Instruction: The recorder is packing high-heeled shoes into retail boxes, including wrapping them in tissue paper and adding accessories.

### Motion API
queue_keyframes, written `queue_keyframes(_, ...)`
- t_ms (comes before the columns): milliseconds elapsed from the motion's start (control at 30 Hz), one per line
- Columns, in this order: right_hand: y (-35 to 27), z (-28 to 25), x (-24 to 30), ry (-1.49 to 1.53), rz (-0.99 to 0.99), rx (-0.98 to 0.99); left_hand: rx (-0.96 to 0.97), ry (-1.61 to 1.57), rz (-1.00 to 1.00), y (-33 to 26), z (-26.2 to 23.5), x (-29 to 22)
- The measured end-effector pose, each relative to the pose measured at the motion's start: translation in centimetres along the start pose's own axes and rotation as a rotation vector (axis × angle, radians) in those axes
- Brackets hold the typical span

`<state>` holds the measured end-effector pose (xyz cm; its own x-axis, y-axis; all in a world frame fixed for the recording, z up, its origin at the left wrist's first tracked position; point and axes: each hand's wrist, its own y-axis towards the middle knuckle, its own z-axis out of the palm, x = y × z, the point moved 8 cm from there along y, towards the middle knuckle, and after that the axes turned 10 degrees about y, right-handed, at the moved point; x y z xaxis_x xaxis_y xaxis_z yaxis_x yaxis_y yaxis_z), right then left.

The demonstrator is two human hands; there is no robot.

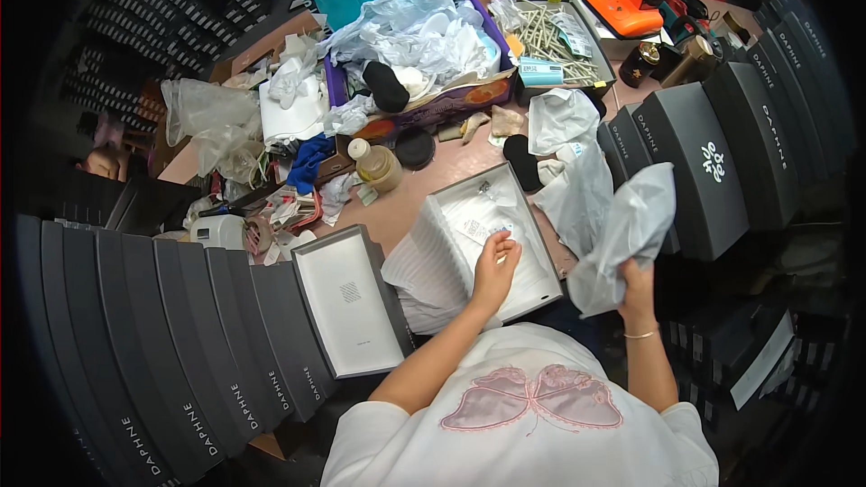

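Observation:
An open shoe box (544, 281) with a white inside lies in front of me, tilted on the table. White wrapping paper (424, 272) spills over its left side, and a small printed packet (474, 229) is inside. My left hand (498, 267) is over the box with its fingers curled in; what they hold, if anything, I cannot make out. At the right, my right hand (637, 281) grips a frosted plastic bag (622, 233), held up beside the box. The bag is cloudy, so its contents are hidden. Another pale bag (577, 194) lies just behind it.
A box lid (347, 302) leans at the left beside a row of dark shoe boxes (189, 325). More dark boxes (699, 158) stand at the right. Behind are a bottle (375, 164), a purple carton (433, 113) of crumpled wrapping, a tray of sticks (555, 41) and an orange tool (622, 4).

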<state>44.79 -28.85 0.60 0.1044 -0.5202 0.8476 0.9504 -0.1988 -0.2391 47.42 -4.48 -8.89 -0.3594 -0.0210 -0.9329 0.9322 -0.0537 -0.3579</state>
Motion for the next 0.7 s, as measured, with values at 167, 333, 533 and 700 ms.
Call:
queue_keyframes(167, -0.8, -2.5, -0.1, -0.092, 0.093, 0.010, 0.205, -0.242, -0.737, 4.1, 5.9, 9.4)
queue_keyframes(333, -0.4, -3.5, -4.5, 0.136, 0.272, 0.011, 0.122, -0.075, -0.262, 4.0, 3.4, 8.5)
queue_keyframes(533, 2.4, -0.2, -8.8, 0.076, 0.517, 0.170, 0.194, 0.464, 0.452, -2.3, 5.8, -4.3)
queue_keyframes(700, 2.6, 2.1, -8.2, -0.091, 0.636, 0.330, 0.276, 0.703, 0.723, -4.0, 5.5, -6.7)
